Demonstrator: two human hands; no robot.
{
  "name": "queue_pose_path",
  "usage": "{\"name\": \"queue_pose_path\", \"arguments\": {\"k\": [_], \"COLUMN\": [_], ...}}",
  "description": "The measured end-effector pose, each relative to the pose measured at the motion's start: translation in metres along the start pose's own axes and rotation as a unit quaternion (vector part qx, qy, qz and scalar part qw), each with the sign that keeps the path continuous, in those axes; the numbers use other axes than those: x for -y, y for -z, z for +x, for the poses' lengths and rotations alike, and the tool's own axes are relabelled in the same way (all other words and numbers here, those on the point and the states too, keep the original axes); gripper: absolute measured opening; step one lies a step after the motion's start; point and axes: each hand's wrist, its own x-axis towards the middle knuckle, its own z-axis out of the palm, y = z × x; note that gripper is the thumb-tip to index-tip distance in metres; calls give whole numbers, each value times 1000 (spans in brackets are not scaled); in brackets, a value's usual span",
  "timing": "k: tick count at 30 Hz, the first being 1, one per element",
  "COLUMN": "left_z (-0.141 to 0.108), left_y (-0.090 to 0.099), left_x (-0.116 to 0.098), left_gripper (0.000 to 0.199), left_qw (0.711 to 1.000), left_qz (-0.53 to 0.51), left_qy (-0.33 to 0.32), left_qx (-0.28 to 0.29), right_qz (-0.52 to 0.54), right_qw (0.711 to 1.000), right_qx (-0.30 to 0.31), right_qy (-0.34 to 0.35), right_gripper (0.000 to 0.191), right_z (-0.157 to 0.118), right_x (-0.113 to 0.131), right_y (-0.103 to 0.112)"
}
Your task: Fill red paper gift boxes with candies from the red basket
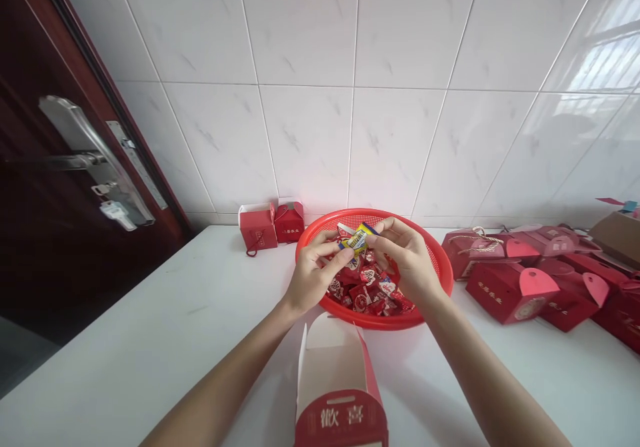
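Between my two hands, above a red basket (377, 322), is a small yellow and blue candy packet (358, 238). My left hand (316, 267) pinches its left side, and the fingers of my right hand (403, 254) close on its right side. Below them, red-wrapped candies (367, 287) lie in the basket. Nearer to me, in front of the basket, a red and white box (334, 360) stands with its top open and its white inside showing.
Two small red boxes (259, 227) stand by the tiled wall at the back left. Several red boxes (513, 290) fill the right side of the white table (200, 327). A brown door (60, 220) with a metal handle is at the left.
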Motion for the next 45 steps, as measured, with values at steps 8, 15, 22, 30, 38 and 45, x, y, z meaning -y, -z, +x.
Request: {"name": "queue_pose_path", "arguments": {"k": [8, 15, 22, 30, 38, 45], "left_z": [-3, -3, -5, -4, -5, -5], "left_y": [-1, 1, 1, 0, 0, 0], "left_x": [7, 12, 17, 19, 16, 18], "left_gripper": [35, 39, 37, 40, 40, 37], "left_qw": [1000, 999, 997, 996, 996, 997], "left_qz": [-5, -22, -21, -21, -14, -13], "left_qy": [-3, 1, -12, -8, -4, 1], "left_qx": [-16, -47, -71, -83, -83, -79], "right_qz": [-8, 0, 1, -23, -34, -50], "right_qw": [1000, 1000, 1000, 999, 999, 998], "right_qx": [-9, -2, 4, 15, 28, 27], "right_qy": [-1, 0, -7, -20, -28, -22], "right_gripper": [25, 24, 27, 27, 26, 28], "right_z": [1, 0, 0, -2, -2, -2], "right_x": [-7, -10, -11, -12, -11, -11], "right_y": [2, 2, 1, 2, 2, 1]}}
